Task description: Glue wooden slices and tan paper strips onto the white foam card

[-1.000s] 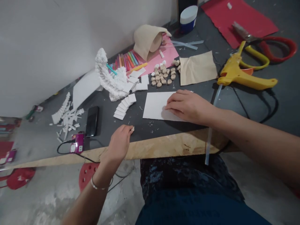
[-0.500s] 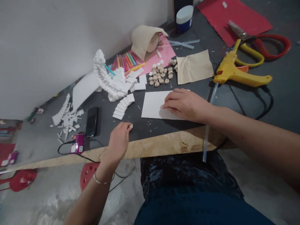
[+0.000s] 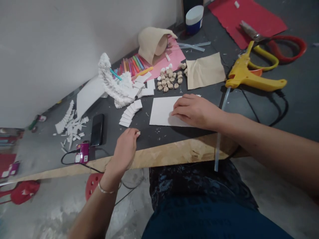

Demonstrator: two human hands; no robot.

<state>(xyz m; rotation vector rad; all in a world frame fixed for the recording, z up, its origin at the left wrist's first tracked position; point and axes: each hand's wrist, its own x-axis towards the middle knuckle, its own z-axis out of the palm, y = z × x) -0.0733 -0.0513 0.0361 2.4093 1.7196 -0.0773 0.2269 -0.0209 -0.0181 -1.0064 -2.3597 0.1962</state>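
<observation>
My left hand point(image 3: 124, 149) rests near the table's front edge, pinching a small white scrap point(image 3: 138, 132) between its fingertips. Just beyond those fingers lies a curved row of white foam squares point(image 3: 129, 113). My right hand point(image 3: 195, 112) lies with its fingers together on a white foam sheet point(image 3: 161, 111), covering the sheet's right end. Behind the sheet, a cluster of small tan rolled pieces point(image 3: 168, 81) sits on the dark tabletop point(image 3: 154, 139). A tall white foam form with a ruffled edge point(image 3: 114, 84) stands further left.
A yellow glue gun point(image 3: 249, 78) lies to the right, with a glue stick point(image 3: 219, 139) overhanging the plywood edge. Nearby are a tan paper sheet point(image 3: 205, 70), red-handled scissors point(image 3: 281, 48), a black phone point(image 3: 97, 129), a purple power bank point(image 3: 82, 152), and white foam scraps point(image 3: 71, 127).
The whole view drifts slightly left and the table shifts with it. Both hands stay in about the same places on the table, and the left hand keeps its pinch.
</observation>
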